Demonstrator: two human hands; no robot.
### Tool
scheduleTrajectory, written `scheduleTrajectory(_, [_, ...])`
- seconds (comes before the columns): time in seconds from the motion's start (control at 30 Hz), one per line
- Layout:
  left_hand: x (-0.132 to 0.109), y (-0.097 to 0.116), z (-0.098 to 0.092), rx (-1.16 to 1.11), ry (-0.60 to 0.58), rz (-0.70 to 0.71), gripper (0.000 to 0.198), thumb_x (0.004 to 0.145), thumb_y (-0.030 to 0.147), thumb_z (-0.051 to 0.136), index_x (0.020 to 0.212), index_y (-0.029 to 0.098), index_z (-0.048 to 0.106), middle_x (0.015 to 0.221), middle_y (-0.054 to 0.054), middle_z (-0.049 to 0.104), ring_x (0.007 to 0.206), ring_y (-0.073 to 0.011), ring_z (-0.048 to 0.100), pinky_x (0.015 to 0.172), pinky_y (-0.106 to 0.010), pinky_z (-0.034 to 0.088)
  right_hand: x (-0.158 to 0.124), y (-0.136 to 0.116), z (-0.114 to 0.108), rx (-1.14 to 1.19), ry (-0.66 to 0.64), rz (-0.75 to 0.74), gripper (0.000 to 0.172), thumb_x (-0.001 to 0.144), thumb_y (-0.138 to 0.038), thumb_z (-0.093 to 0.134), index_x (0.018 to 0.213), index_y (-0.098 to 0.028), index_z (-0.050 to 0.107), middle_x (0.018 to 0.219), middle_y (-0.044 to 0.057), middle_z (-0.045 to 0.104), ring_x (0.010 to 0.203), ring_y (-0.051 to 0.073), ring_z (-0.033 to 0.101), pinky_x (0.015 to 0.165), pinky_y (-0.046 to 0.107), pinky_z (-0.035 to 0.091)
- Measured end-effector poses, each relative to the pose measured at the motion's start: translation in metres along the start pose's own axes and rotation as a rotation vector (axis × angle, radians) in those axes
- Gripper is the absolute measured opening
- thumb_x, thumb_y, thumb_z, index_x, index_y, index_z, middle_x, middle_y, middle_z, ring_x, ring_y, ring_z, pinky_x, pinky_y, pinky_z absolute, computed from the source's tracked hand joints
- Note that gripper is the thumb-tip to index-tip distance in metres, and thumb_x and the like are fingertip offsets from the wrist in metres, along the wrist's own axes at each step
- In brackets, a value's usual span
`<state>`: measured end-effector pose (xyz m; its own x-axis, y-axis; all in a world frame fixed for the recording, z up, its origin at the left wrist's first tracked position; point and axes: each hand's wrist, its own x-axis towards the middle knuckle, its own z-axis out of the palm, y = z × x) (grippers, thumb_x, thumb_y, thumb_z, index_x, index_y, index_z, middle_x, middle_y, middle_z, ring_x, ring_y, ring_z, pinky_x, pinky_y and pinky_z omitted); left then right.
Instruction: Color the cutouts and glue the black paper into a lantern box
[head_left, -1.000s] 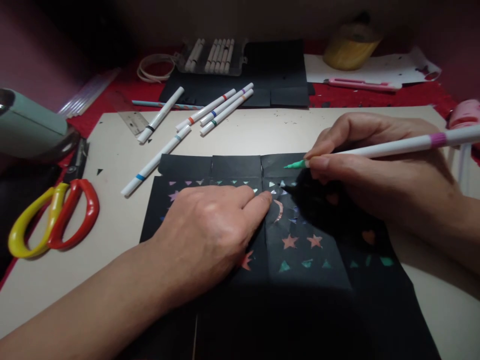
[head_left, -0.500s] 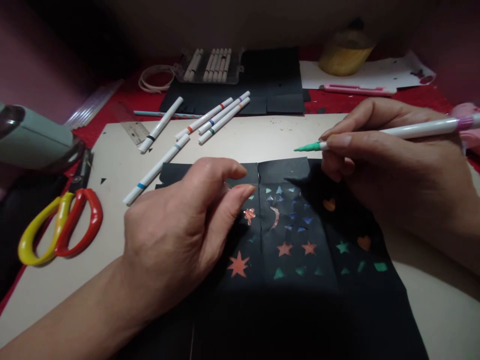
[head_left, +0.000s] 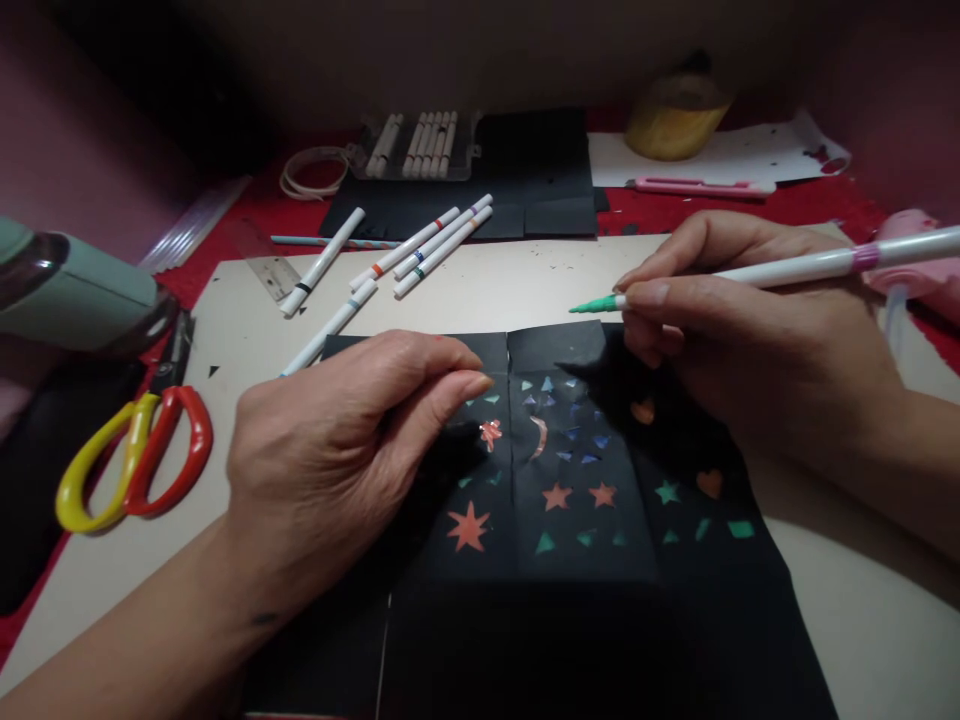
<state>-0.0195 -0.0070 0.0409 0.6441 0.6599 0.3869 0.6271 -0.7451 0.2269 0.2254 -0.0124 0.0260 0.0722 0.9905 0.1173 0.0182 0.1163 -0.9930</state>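
Observation:
My right hand (head_left: 772, 330) is closed round a white marker pen (head_left: 787, 268) with a purple band and a green brush tip. That tip points left, just above the far edge of the black paper (head_left: 600, 640). Over the paper's left part hovers my left hand (head_left: 337, 430), thumb and forefinger pinched together; anything between them is hidden. Cut-out shapes in the folded black paper show colour: an orange-red star (head_left: 469, 527), a crescent (head_left: 540, 438), hearts (head_left: 709, 485), a green star (head_left: 667, 491) and small blue and green triangles.
Several white markers (head_left: 442, 245) lie beyond the paper, with a clear marker case (head_left: 420, 145) behind. Scissors (head_left: 169, 450) with yellow and red handles and a green bottle (head_left: 75, 290) are at left. A pink cutter (head_left: 701, 188) and a yellowish jar (head_left: 679, 120) stand at the back right.
My left thumb and forefinger have come together from slightly apart, and that hand has shifted a little left. The green-tipped marker stays in my right hand; the whole view has moved slightly.

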Motion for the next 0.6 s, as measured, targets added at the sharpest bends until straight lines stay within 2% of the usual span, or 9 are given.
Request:
scheduleTrajectory(0.07, [-0.001,0.003,0.000,-0.050,0.095,-0.077,0.008,0.100,0.023,0.059,0.099,0.023,0.067,0.092,0.004,0.078,0.082,-0.0103,0.073,0.076,-0.021,0.056,-0.001,0.001,-0.001,0.013,-0.033,-0.002,0.018,0.080,-0.010,0.071,0.068,-0.023,0.066,0.067,-0.003,0.064,0.054,0.010,0.049,0.051,0.027,0.037])
scheduleTrajectory(0.1, [-0.002,0.003,0.000,-0.066,0.100,-0.100,0.008,0.099,0.023,0.061,0.100,0.023,0.068,0.092,0.004,0.079,0.083,-0.0101,0.073,0.079,-0.020,0.056,-0.001,0.002,-0.001,0.018,-0.053,0.005,0.016,0.080,-0.012,0.073,0.070,-0.023,0.067,0.067,-0.002,0.065,0.055,0.010,0.050,0.051,0.026,0.037])
scheduleTrajectory(0.17, [-0.002,0.002,-0.001,-0.079,0.028,-0.104,0.013,0.101,0.022,0.057,0.105,0.020,0.069,0.096,0.001,0.078,0.082,-0.0107,0.071,0.078,-0.021,0.055,-0.003,0.002,-0.002,0.034,-0.100,0.037,0.013,0.080,-0.014,0.076,0.072,-0.022,0.069,0.065,-0.002,0.064,0.056,0.011,0.051,0.050,0.026,0.037])
scheduleTrajectory(0.27, [0.000,-0.003,-0.003,-0.152,-0.080,-0.122,0.023,0.103,0.024,0.050,0.118,0.017,0.065,0.100,-0.003,0.074,0.080,-0.0128,0.068,0.068,-0.023,0.051,-0.006,0.000,-0.001,0.106,-0.153,0.108,0.009,0.078,-0.017,0.078,0.077,-0.021,0.071,0.060,-0.003,0.059,0.055,0.011,0.052,0.049,0.025,0.036])
scheduleTrajectory(0.4, [0.003,-0.006,-0.007,-0.417,-0.117,-0.291,0.030,0.103,0.027,0.046,0.130,0.017,0.052,0.077,0.002,0.059,0.067,-0.0124,0.057,0.063,-0.025,0.045,-0.012,-0.007,0.002,0.258,-0.187,0.190,0.015,0.078,-0.025,0.077,0.069,-0.019,0.066,0.057,-0.002,0.056,0.050,0.010,0.046,0.045,0.024,0.030])
scheduleTrajectory(0.5, [0.001,0.005,-0.008,-0.603,-0.150,-0.334,0.028,0.103,0.027,0.045,0.129,0.017,0.047,0.073,0.005,0.051,0.062,-0.0113,0.051,0.062,-0.026,0.043,-0.020,-0.013,0.005,0.320,-0.235,0.215,0.020,0.078,-0.026,0.076,0.064,-0.018,0.063,0.054,-0.002,0.055,0.049,0.009,0.046,0.046,0.024,0.030])
scheduleTrajectory(0.6, [-0.004,0.021,-0.009,-0.668,-0.157,-0.333,0.025,0.104,0.028,0.044,0.127,0.019,0.046,0.075,0.005,0.052,0.064,-0.0110,0.050,0.062,-0.026,0.042,-0.027,-0.016,0.006,0.366,-0.247,0.194,0.014,0.077,-0.022,0.076,0.068,-0.018,0.066,0.059,0.000,0.061,0.052,0.009,0.050,0.051,0.025,0.033])
